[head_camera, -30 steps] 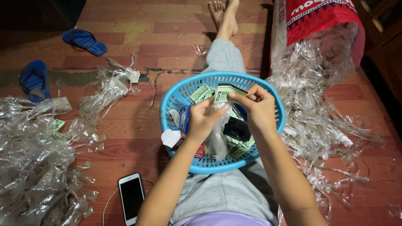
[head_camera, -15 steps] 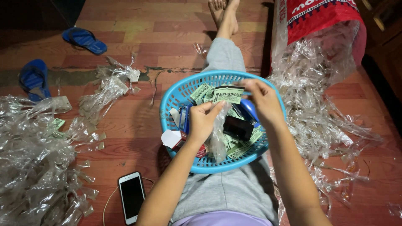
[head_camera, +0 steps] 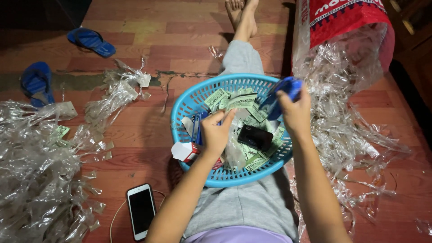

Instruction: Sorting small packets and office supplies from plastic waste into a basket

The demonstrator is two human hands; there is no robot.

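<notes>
A round blue plastic basket point(head_camera: 179, 118) rests on my lap, filled with green paper labels, a black pouch point(head_camera: 255, 137) and small boxes. My left hand point(head_camera: 216, 133) is over the middle of the basket. It pinches a clear plastic packet point(head_camera: 235, 150) with a green paper label point(head_camera: 241, 101) at its top. My right hand point(head_camera: 295, 113) is raised over the basket's right rim and grips a blue stapler point(head_camera: 281, 91). The stapler's front end points toward the label.
Heaps of clear plastic packets lie on the wooden floor at the left point(head_camera: 33, 180) and right point(head_camera: 346, 121). A red sack point(head_camera: 346, 18) stands at the upper right. A phone point(head_camera: 141, 210) lies by my left thigh. Two blue flip-flops point(head_camera: 92, 41) lie at the upper left.
My right hand let go of the label, took the blue stapler from the basket and lifted it to the right. My left hand still holds the packet.
</notes>
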